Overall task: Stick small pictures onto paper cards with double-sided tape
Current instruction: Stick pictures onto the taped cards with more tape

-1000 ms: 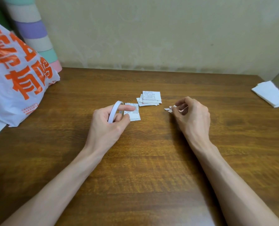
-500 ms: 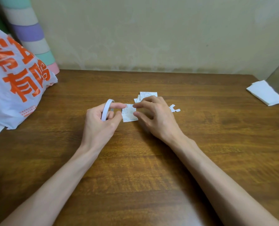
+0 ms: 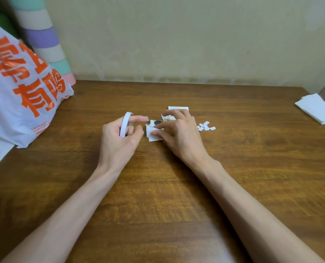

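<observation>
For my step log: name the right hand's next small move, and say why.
Probably press the small picture flat onto the card with the right hand: its fingertips rest on the card, the picture lies at its top edge, and the left hand holds the tape roll.

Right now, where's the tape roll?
Head view, left of centre: the tape roll, held on edge in the left hand, just left of the paper card.
</observation>
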Demonstrator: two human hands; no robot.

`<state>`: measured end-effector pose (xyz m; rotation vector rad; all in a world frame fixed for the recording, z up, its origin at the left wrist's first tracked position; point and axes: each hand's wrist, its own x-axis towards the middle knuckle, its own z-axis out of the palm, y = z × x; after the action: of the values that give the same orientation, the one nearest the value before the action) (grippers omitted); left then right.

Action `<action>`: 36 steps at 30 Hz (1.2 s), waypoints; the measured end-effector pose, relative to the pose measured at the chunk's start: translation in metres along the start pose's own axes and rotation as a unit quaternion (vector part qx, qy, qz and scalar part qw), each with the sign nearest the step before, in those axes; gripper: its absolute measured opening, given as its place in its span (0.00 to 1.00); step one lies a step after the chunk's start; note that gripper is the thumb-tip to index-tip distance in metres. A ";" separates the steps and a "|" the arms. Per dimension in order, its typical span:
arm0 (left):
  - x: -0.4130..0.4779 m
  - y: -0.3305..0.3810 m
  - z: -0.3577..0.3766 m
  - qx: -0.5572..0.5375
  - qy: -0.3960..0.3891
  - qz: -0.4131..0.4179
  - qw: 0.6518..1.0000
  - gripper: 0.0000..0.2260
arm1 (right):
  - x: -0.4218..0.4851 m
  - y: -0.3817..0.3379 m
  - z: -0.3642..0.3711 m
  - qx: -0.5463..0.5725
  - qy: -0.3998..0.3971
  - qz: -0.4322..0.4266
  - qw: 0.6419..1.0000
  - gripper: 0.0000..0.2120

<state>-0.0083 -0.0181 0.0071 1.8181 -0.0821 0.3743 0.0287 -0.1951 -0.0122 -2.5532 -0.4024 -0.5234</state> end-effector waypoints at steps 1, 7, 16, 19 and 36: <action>0.000 0.000 0.000 -0.004 0.003 0.000 1.000 0.11 | 0.000 -0.001 -0.003 0.036 0.015 0.005 0.999 0.11; 0.002 -0.001 -0.001 0.020 0.040 0.008 0.999 0.16 | -0.005 0.001 -0.032 0.368 -0.045 0.149 0.917 0.09; 0.002 -0.004 0.001 -0.011 0.033 -0.015 0.999 0.10 | -0.007 0.006 -0.022 0.167 -0.017 0.117 0.979 0.07; 0.003 -0.006 0.001 -0.019 0.020 -0.015 1.000 0.10 | 0.005 -0.001 -0.008 0.081 -0.036 0.073 0.993 0.11; 0.007 -0.007 -0.003 -0.016 0.050 0.003 0.999 0.11 | 0.024 -0.011 0.001 0.147 -0.023 0.077 0.986 0.14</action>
<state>-0.0010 -0.0126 0.0032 1.7647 -0.0241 0.4659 0.0463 -0.1810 0.0022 -2.2897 -0.2737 -0.3208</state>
